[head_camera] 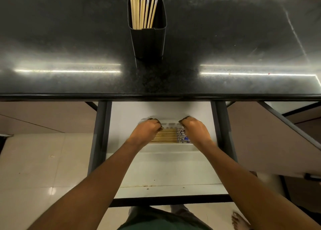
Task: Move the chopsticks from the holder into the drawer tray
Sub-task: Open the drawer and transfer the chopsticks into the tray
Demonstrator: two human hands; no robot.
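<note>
A black square holder (148, 40) stands on the dark countertop, with several wooden chopsticks (141, 9) upright in it. Below, in the open white drawer (166, 170), a white tray (166, 147) holds several chopsticks (166, 136) lying side by side, their blue-patterned ends to the right. My left hand (146, 130) rests over the left ends of these chopsticks with fingers curled down on them. My right hand (195, 130) does the same over the patterned right ends. The chopstick tips under both hands are hidden.
The black granite countertop (69, 56) overhangs the back of the drawer. Dark metal drawer rails (99, 134) run along both sides. An open cabinet door (271, 139) stands to the right. Pale floor tiles (34, 169) and a bare foot (240, 221) show below.
</note>
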